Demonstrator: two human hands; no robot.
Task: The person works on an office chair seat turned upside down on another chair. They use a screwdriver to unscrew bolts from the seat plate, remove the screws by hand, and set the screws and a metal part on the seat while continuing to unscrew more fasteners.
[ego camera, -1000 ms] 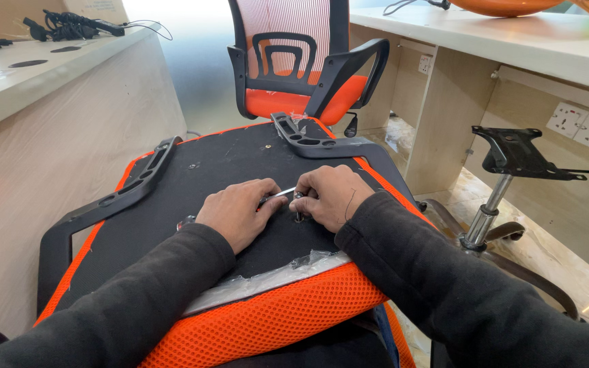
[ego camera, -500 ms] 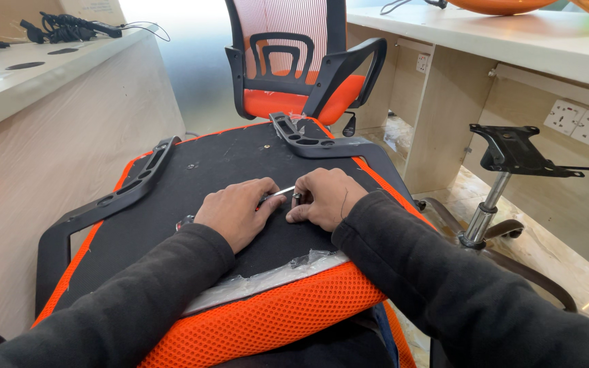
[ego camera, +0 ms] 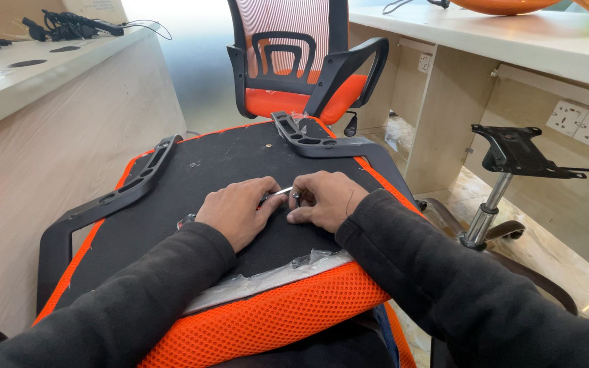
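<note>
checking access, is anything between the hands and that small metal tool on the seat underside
Nothing visible. Left hand and right hand already pinch the thin metal tool between them on the black seat underside; both armrests sit off to the sides.

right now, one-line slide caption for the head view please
Both hands, left hand and right hand, work a small metal tool on an upturned orange chair seat.

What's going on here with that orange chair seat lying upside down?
A person in dark sleeves bends over an upturned orange mesh chair seat with a black underside. The left hand and the right hand meet at its middle, pinching a thin silver metal tool between them against the underside. Two black plastic armrests are fixed at the seat's sides. A finished orange office chair stands behind, and a black chair base with a chrome column waits to the right.
</note>
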